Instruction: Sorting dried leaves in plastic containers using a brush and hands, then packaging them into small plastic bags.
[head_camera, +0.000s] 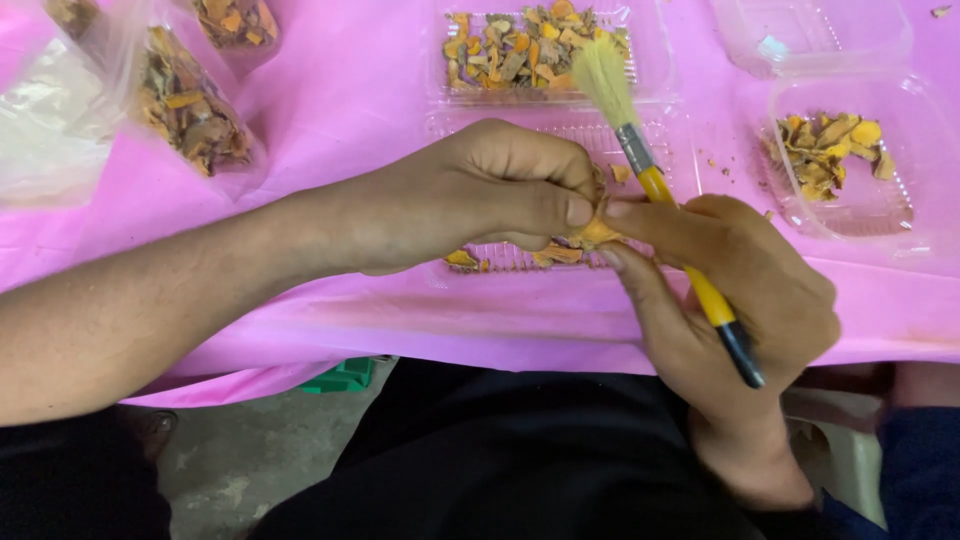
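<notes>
My left hand (480, 195) is closed around a small orange-brown dried piece (593, 233), pinching it between thumb and fingers. My right hand (735, 300) touches the same piece with its fingertips and also holds a yellow-handled brush (665, 195), whose pale bristles point up and away. Both hands meet above a clear plastic clamshell tray (520, 258) with a few orange chips in it.
A pink cloth (350, 90) covers the table. Clear trays with orange and brown chips sit at the back centre (535, 45) and at the right (840, 150). An empty clear lid (810, 30) lies at the far right. Plastic bags of chips (190, 105) lie at the left.
</notes>
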